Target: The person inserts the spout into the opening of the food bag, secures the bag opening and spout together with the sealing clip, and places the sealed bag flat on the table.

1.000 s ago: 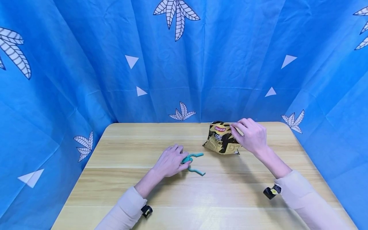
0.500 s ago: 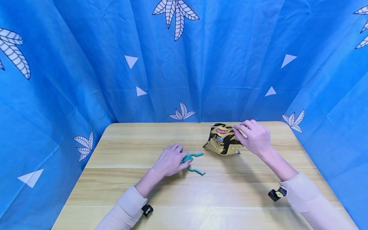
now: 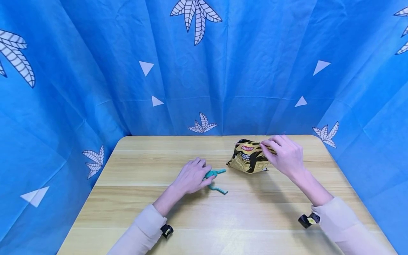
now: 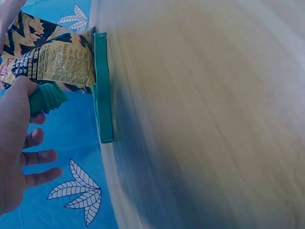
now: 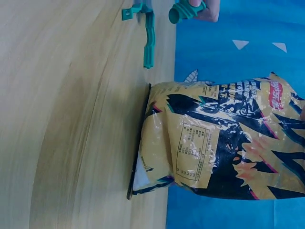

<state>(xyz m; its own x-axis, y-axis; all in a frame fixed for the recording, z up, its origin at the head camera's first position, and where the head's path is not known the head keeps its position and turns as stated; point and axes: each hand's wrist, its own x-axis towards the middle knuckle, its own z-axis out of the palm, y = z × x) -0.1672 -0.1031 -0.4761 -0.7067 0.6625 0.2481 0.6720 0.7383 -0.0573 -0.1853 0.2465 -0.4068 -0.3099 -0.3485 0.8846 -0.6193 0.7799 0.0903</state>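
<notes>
My left hand (image 3: 192, 176) pinches a green ribbed cap-like piece (image 4: 47, 98) between thumb and forefinger, just above the table; its other fingers are spread. Beneath it lies a green bag clip (image 3: 218, 190) with its two arms splayed toward the right, one of them seen as a long bar in the left wrist view. To the right, a gold and black chip bag (image 3: 247, 157) stands on its bottom edge, leaning. My right hand (image 3: 284, 156) pinches the bag's upper right corner; in the right wrist view only a sliver of fingertip shows.
A light wooden table (image 3: 127, 198) carries these things. Blue curtain (image 3: 261, 71) with white leaf prints hangs behind and on both sides. A black wrist camera (image 3: 308, 220) sits on each sleeve.
The right hand has drawn back slightly to the right and toward me, tilting the bag's top along. The left hand has shifted slightly right with the green cap-like piece; the clip arms stay put.
</notes>
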